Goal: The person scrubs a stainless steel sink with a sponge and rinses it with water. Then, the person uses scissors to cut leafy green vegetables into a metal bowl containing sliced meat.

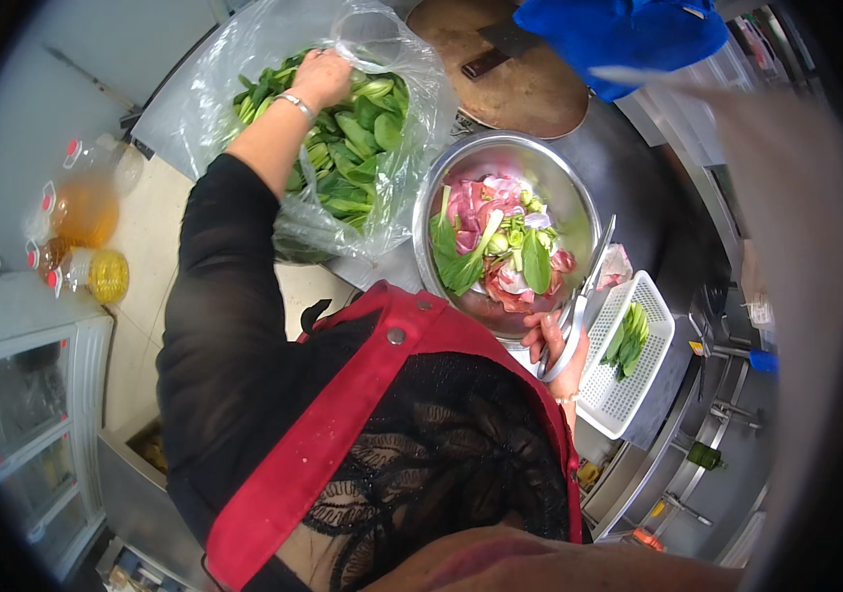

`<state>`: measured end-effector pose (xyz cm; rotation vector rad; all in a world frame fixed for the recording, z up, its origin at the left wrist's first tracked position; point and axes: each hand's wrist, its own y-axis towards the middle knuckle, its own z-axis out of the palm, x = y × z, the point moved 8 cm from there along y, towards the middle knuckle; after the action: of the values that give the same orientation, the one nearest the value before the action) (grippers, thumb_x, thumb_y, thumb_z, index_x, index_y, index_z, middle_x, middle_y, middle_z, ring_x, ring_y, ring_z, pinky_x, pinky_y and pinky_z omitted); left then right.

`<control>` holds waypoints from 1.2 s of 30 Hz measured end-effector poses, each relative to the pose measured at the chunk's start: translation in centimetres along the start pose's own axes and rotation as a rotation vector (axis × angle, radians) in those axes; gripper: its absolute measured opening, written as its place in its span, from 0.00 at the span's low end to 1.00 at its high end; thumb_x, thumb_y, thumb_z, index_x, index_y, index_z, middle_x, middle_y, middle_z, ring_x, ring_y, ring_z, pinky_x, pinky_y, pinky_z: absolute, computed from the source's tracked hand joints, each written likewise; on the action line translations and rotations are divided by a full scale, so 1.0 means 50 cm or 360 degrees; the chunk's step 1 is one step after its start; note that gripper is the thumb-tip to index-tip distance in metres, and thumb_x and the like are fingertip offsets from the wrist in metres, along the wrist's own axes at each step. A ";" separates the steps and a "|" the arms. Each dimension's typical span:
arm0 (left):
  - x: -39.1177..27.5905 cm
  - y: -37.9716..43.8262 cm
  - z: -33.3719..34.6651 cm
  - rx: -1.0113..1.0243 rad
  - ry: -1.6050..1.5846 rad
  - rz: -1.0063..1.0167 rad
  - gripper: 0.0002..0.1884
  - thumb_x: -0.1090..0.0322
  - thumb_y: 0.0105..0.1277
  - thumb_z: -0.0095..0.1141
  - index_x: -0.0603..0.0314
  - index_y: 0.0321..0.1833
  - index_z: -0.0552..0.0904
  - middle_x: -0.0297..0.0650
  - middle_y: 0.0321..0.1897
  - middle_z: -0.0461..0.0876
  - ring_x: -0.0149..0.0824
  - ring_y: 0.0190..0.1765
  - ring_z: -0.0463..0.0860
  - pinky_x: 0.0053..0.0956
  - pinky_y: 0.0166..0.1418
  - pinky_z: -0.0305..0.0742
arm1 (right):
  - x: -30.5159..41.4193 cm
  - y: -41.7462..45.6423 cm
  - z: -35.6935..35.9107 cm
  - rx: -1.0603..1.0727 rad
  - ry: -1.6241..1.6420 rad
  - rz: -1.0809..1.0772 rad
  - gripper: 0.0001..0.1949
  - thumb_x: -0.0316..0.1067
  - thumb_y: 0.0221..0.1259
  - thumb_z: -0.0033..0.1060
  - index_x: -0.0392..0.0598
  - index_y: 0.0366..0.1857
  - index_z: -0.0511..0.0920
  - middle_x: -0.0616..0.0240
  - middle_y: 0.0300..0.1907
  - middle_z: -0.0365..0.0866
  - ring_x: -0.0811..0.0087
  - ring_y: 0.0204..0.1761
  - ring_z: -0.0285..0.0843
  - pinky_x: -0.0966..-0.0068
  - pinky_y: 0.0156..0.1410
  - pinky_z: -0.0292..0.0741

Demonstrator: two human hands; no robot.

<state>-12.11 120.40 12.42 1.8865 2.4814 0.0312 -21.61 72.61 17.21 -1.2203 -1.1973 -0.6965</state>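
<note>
My left hand [323,77] reaches into a clear plastic bag [203,103] full of green bok choy [362,140]. Its fingertips are hidden, so whether they grip a plant cannot be told. In my right hand [568,354] are scissors [596,255] with pale handles, their blades pointing away from me beside the rim of a steel bowl [427,255]. Inside the bowl lie loose bok choy leaves [458,259], cut stem ends [497,244] and pink-red scraps [469,200] of a kind I cannot tell. A white perforated plastic basket [617,411] right of that hand holds some bok choy [627,340].
A round chopping board [540,96] beyond the bowl carries a cleaver [485,64]. Blue material [628,44] hangs over its right side. Several oil bottles [84,211] stand on the floor at left, near a glass-doored cabinet [29,422]. Shelving [717,444] lies to the right.
</note>
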 end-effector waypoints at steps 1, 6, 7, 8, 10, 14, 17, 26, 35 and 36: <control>0.010 0.006 0.007 -0.0006 0.0031 0.0011 0.16 0.67 0.56 0.46 0.61 0.47 0.79 0.48 0.45 0.80 0.44 0.53 0.76 0.42 0.63 0.62 | -0.004 -0.002 -0.007 -0.0034 0.0007 0.0007 0.08 0.32 0.59 0.56 0.41 0.33 0.69 0.54 0.32 0.80 0.77 0.19 0.73 0.86 0.18 0.65; 0.033 -0.045 -0.049 -0.0010 -0.0437 0.0118 0.15 0.65 0.57 0.51 0.59 0.47 0.78 0.51 0.45 0.78 0.48 0.51 0.76 0.35 0.55 0.70 | -0.038 0.009 -0.018 -0.0056 0.0109 0.0096 0.08 0.32 0.59 0.57 0.41 0.32 0.70 0.55 0.31 0.80 0.78 0.19 0.73 0.87 0.18 0.64; 0.040 -0.053 -0.059 -0.0027 -0.0537 0.0130 0.14 0.65 0.58 0.51 0.60 0.47 0.78 0.50 0.45 0.79 0.47 0.50 0.77 0.34 0.54 0.70 | -0.036 0.010 -0.008 -0.0029 0.0139 0.0100 0.08 0.32 0.59 0.58 0.41 0.33 0.70 0.55 0.32 0.80 0.78 0.19 0.73 0.87 0.18 0.64; 0.049 -0.070 -0.069 -0.0045 -0.0637 0.0136 0.13 0.65 0.59 0.52 0.60 0.46 0.78 0.49 0.45 0.79 0.45 0.49 0.78 0.33 0.54 0.71 | -0.041 0.005 0.001 -0.0007 0.0210 0.0108 0.08 0.32 0.59 0.58 0.41 0.33 0.71 0.55 0.31 0.80 0.79 0.18 0.73 0.88 0.17 0.63; 0.035 -0.113 -0.135 -0.0013 -0.1150 0.0047 0.12 0.65 0.61 0.52 0.63 0.45 0.77 0.45 0.44 0.80 0.40 0.47 0.79 0.30 0.52 0.72 | -0.022 -0.003 0.022 0.0036 0.0185 0.0071 0.08 0.32 0.59 0.59 0.41 0.33 0.71 0.55 0.30 0.80 0.80 0.18 0.73 0.88 0.17 0.63; 0.034 -0.210 -0.250 -0.0037 -0.2501 0.0138 0.13 0.64 0.67 0.48 0.64 0.50 0.72 0.45 0.42 0.80 0.33 0.43 0.80 0.26 0.51 0.75 | -0.006 -0.001 0.041 0.0169 0.0081 0.0031 0.08 0.33 0.59 0.59 0.42 0.32 0.70 0.57 0.29 0.81 0.81 0.17 0.71 0.88 0.17 0.63; -0.019 -0.243 -0.289 -0.0080 -0.3181 0.0233 0.16 0.61 0.70 0.42 0.64 0.53 0.71 0.47 0.41 0.79 0.35 0.39 0.82 0.29 0.46 0.80 | 0.003 0.003 0.067 0.0228 0.0071 0.0055 0.08 0.33 0.59 0.59 0.43 0.31 0.70 0.57 0.29 0.81 0.81 0.18 0.72 0.88 0.17 0.63; -0.277 -0.211 -0.170 0.0830 -0.3690 0.0058 0.23 0.55 0.72 0.38 0.70 0.56 0.68 0.56 0.50 0.74 0.34 0.34 0.83 0.20 0.39 0.84 | 0.021 0.035 0.097 0.0398 -0.0071 -0.0044 0.14 0.37 0.56 0.62 0.42 0.41 0.73 0.68 0.26 0.79 0.85 0.17 0.70 0.90 0.18 0.63; -0.397 -0.213 -0.102 0.1306 -0.4112 -0.0240 0.18 0.68 0.67 0.47 0.74 0.55 0.67 0.55 0.59 0.67 0.42 0.51 0.79 0.28 0.54 0.79 | -0.001 0.017 0.050 0.0294 -0.0020 0.0024 0.16 0.46 0.56 0.62 0.45 0.40 0.75 0.71 0.22 0.76 0.86 0.17 0.66 0.88 0.21 0.63; -0.405 -0.204 -0.102 0.1278 -0.4136 -0.0251 0.18 0.67 0.67 0.47 0.74 0.55 0.67 0.55 0.58 0.68 0.42 0.51 0.79 0.28 0.55 0.78 | -0.001 0.016 0.045 0.0278 0.0006 0.0022 0.17 0.46 0.56 0.62 0.44 0.39 0.74 0.70 0.22 0.76 0.86 0.17 0.67 0.87 0.21 0.63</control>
<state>-16.65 98.15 17.36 0.2180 0.4471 -1.8600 -21.60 74.92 16.70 -1.0804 -1.2195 -0.5713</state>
